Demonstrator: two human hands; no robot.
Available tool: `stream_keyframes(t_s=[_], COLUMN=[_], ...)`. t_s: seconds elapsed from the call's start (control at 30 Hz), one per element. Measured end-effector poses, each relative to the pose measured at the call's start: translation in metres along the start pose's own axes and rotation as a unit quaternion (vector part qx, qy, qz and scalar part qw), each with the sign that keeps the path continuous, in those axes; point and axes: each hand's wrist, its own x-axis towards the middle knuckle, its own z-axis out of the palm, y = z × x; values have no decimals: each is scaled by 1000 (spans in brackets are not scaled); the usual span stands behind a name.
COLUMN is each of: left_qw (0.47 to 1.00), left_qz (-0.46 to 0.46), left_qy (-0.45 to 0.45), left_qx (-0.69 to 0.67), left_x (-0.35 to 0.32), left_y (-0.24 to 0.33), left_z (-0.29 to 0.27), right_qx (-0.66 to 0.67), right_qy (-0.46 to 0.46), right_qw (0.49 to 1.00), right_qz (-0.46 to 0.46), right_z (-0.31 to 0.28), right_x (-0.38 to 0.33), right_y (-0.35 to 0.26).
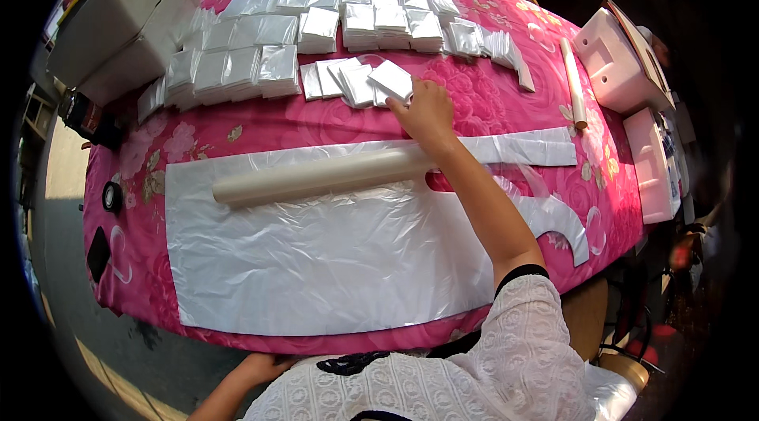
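My right hand reaches across the table and pinches the right edge of a folded white plastic packet. This packet lies tilted at the right end of a short row of overlapping packets. Nearer to me, a white plastic apron is spread flat, its cut-out neck end to the right. Across its far part lies a long pale tube, its right end under my right forearm. Down by the table's front edge is my left hand, off the apron; its fingers are mostly hidden.
Stacks of folded packets line the table's far side. White foam boxes stand at the left and right. A thin roll lies at the right. A tape roll, a dark phone-like slab and a dark jar sit left.
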Motion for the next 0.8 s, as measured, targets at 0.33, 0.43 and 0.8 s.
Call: stream_keyframes(t_s=[0.33,0.43,0.8], left_qw=[971,965,842], left_qz=[-68,234,309], left_qy=[-216,88,168], left_qx=[-76,86,409], left_x=[17,94,228], left_y=[153,200,223], left_z=[-80,-66,-88], right_qx=[-37,34,-215], right_qy=[11,-79,25], right_qw=[991,976,976], right_qz=[-131,-198,24], right_z=[-41,-31,-62], right_x=[-215,-232,-205], right_y=[82,94,160])
